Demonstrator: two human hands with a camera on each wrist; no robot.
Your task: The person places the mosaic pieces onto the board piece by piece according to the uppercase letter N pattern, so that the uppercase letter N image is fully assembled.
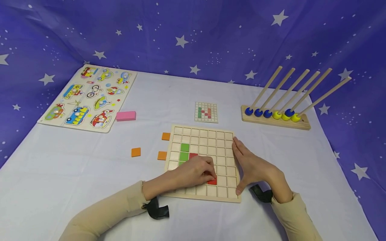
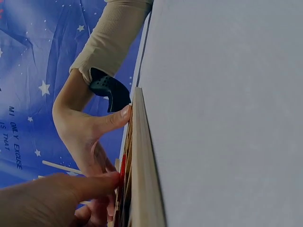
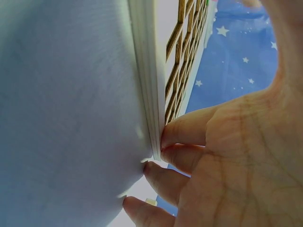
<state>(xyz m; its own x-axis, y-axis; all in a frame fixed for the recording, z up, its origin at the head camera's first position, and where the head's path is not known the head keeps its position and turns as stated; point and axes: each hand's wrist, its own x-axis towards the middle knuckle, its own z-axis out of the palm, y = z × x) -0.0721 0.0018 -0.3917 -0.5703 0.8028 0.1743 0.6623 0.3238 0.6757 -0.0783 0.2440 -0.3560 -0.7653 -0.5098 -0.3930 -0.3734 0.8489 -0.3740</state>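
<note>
A wooden grid board (image 1: pixel 222 190) lies at the middle of the white table. My left hand (image 1: pixel 193 170) is over its lower middle, fingers bent and fingertips pinching a red square tile (image 1: pixel 212 181) at a cell. In the left wrist view the thumb tip meets that red tile (image 2: pixel 123 168) close over the board. My right hand (image 1: pixel 256 165) is spread along the board's right edge, thumb by the lower corner, fingertips at the side. Green tiles (image 1: pixel 185 147) form a column in the grid, with another red tile (image 1: pixel 193 155) beside them, partly covered by my left hand.
Orange tiles (image 1: pixel 136 152) lie left of the board, two against its edge. Behind it is a small pattern card (image 1: pixel 206 112). A vehicle puzzle (image 1: pixel 117 100) and a pink block (image 1: pixel 126 116) are at left; a peg stand (image 1: pixel 275 122) with blue and yellow beads is at right.
</note>
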